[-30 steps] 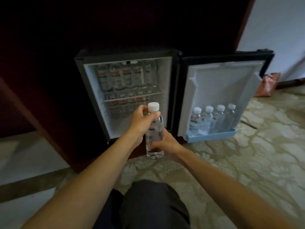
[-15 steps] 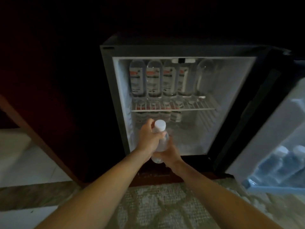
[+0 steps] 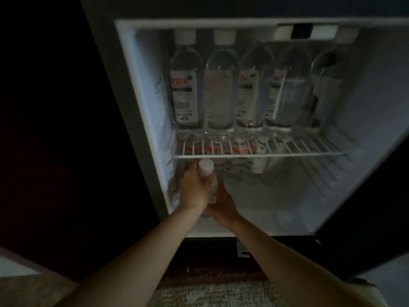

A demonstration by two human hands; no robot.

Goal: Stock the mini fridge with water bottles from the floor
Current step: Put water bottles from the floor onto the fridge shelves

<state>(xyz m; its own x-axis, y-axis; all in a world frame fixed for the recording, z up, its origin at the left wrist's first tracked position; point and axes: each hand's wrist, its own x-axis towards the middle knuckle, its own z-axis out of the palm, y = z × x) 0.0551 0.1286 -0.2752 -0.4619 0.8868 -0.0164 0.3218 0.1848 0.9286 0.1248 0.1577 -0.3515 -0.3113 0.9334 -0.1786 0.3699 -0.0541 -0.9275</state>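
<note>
You can read no word or number here: the labels [image 3: 185,103] on the bottles [image 3: 219,96] standing on the wire shelf [image 3: 307,149] show you only red bands, dark bands and blurred small print.

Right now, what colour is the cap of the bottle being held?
White. The cap of the bottle shows best in the head view.

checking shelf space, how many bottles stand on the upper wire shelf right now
5, in a row on the wire shelf: far-left bottle, second, middle, fourth, and a dim fifth at the right. Any behind them would be hidden.
</note>
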